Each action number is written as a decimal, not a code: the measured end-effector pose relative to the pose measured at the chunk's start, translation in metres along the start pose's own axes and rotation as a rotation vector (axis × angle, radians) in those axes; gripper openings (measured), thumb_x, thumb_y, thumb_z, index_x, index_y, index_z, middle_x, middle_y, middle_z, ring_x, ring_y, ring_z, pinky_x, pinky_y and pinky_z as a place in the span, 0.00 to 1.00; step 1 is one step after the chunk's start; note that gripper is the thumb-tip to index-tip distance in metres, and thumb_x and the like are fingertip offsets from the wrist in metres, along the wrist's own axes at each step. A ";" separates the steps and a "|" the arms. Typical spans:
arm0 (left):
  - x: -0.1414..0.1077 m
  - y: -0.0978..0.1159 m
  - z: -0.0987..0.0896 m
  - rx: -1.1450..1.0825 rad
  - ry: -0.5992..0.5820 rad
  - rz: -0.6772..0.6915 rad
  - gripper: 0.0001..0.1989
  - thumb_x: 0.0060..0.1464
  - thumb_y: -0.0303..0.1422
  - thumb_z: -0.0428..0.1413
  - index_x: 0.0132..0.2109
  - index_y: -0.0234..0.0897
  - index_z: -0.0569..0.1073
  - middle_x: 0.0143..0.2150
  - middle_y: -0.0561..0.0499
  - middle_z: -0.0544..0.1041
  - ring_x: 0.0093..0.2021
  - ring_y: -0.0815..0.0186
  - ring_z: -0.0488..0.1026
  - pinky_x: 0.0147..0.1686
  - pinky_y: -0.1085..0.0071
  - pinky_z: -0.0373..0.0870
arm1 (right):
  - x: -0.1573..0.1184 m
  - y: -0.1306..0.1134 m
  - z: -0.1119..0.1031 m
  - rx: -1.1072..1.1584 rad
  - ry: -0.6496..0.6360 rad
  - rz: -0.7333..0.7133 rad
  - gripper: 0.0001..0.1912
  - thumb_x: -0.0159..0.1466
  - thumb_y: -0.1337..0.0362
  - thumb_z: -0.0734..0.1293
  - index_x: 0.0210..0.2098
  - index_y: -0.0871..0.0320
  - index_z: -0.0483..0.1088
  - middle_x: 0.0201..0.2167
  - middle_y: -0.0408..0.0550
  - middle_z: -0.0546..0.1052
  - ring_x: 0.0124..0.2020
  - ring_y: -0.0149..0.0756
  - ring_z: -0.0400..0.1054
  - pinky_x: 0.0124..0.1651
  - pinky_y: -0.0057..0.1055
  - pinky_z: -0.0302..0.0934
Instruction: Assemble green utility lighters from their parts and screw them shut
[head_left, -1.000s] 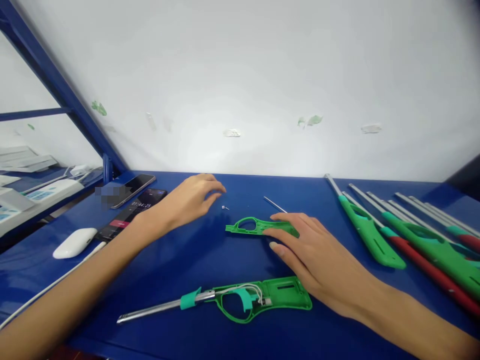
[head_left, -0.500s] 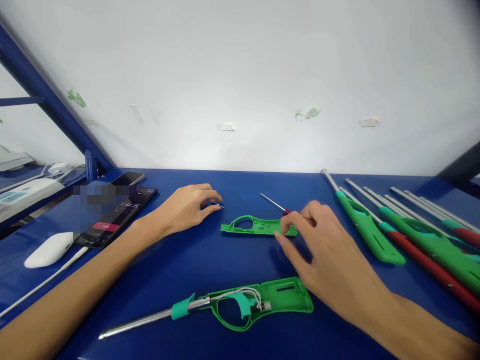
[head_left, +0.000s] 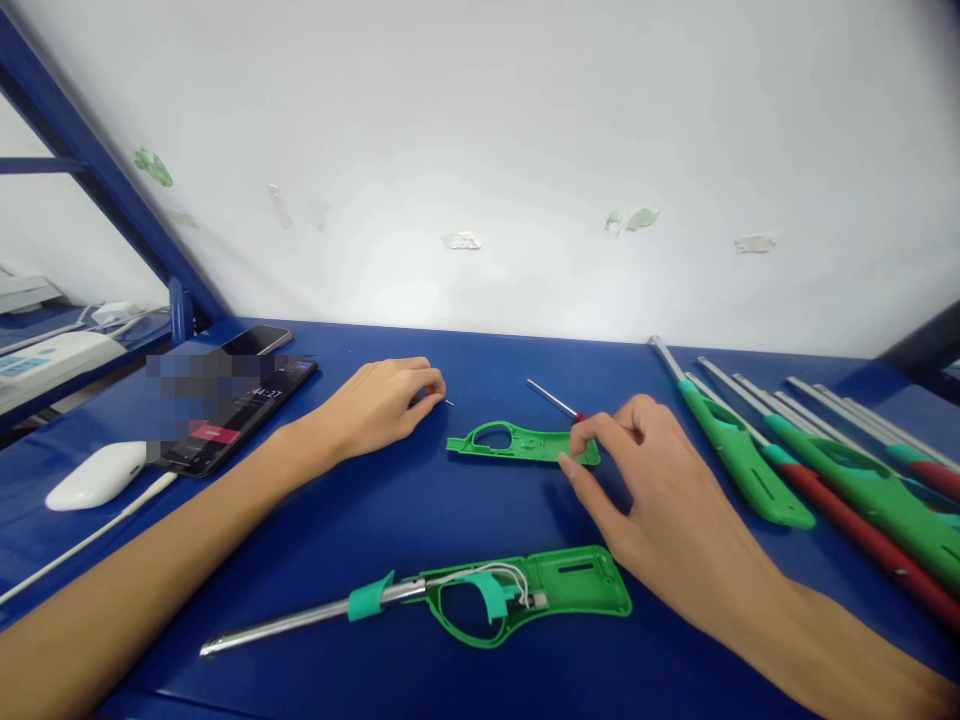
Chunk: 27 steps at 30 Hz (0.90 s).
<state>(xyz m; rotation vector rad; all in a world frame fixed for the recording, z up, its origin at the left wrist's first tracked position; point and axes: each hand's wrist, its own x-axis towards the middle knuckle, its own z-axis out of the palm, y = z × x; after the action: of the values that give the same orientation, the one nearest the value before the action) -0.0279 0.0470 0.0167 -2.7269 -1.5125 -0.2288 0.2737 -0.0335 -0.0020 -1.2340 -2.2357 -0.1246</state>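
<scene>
My left hand (head_left: 386, 398) rests on the blue table with thumb and forefinger pinched. A tiny pale tip (head_left: 449, 402) pokes out past those fingers; what it belongs to is hidden. My right hand (head_left: 645, 480) hovers at the right end of an empty green lighter shell half (head_left: 536, 447), its thumb and forefinger curved and apart. Just behind it lies a screwdriver (head_left: 553, 400), its red handle partly covered by the hand. In front lies the other shell half (head_left: 581, 590), carrying a metal tube (head_left: 281, 630), white wires and a teal trigger (head_left: 493, 597).
Several green and red long-nosed lighters (head_left: 739, 450) lie along the right side. At left are two phones (head_left: 255, 400), a white earbud case (head_left: 97, 475) and a white cable (head_left: 82, 545). A white wall (head_left: 465, 150) rises behind the table.
The view has shifted slightly. My left fingers have curled closer together, hiding more of the tiny item. My right hand has stayed beside the empty shell half.
</scene>
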 end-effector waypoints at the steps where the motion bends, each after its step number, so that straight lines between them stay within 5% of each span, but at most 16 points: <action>1: 0.000 0.001 -0.001 -0.002 0.010 -0.011 0.15 0.68 0.39 0.59 0.55 0.35 0.74 0.52 0.45 0.78 0.47 0.60 0.78 0.47 0.57 0.79 | 0.000 0.000 0.000 0.001 0.001 -0.002 0.03 0.73 0.63 0.63 0.41 0.55 0.66 0.34 0.46 0.60 0.36 0.40 0.59 0.32 0.34 0.58; 12: -0.003 0.001 -0.017 -0.024 0.172 -0.151 0.13 0.68 0.41 0.59 0.48 0.34 0.76 0.42 0.50 0.79 0.38 0.65 0.77 0.41 0.63 0.78 | -0.001 0.004 0.002 0.090 -0.047 -0.003 0.02 0.73 0.64 0.64 0.44 0.53 0.67 0.39 0.49 0.64 0.41 0.42 0.63 0.39 0.39 0.64; 18: -0.004 -0.026 -0.031 0.004 0.309 -0.250 0.08 0.68 0.35 0.57 0.49 0.35 0.77 0.43 0.49 0.80 0.39 0.65 0.77 0.47 0.60 0.76 | -0.003 0.005 0.004 0.107 -0.068 0.006 0.04 0.74 0.61 0.63 0.45 0.52 0.68 0.41 0.50 0.64 0.42 0.42 0.63 0.38 0.38 0.65; 23: -0.003 -0.048 -0.026 -0.048 0.163 -0.278 0.12 0.68 0.39 0.59 0.51 0.35 0.76 0.49 0.46 0.79 0.45 0.62 0.78 0.47 0.59 0.78 | -0.004 0.005 0.006 0.112 -0.088 0.003 0.04 0.74 0.60 0.62 0.45 0.52 0.68 0.42 0.49 0.64 0.42 0.41 0.64 0.39 0.39 0.66; 27: -0.002 -0.046 -0.019 -0.135 0.046 -0.220 0.15 0.68 0.40 0.58 0.55 0.36 0.75 0.53 0.45 0.78 0.48 0.60 0.78 0.48 0.57 0.78 | -0.004 0.006 0.007 0.110 -0.089 -0.008 0.04 0.74 0.61 0.62 0.45 0.52 0.68 0.43 0.50 0.64 0.43 0.42 0.65 0.42 0.42 0.67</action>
<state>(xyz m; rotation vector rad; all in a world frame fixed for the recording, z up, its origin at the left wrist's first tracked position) -0.0695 0.0683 0.0327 -2.6276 -1.8482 -0.4075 0.2773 -0.0313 -0.0110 -1.1927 -2.2913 0.0503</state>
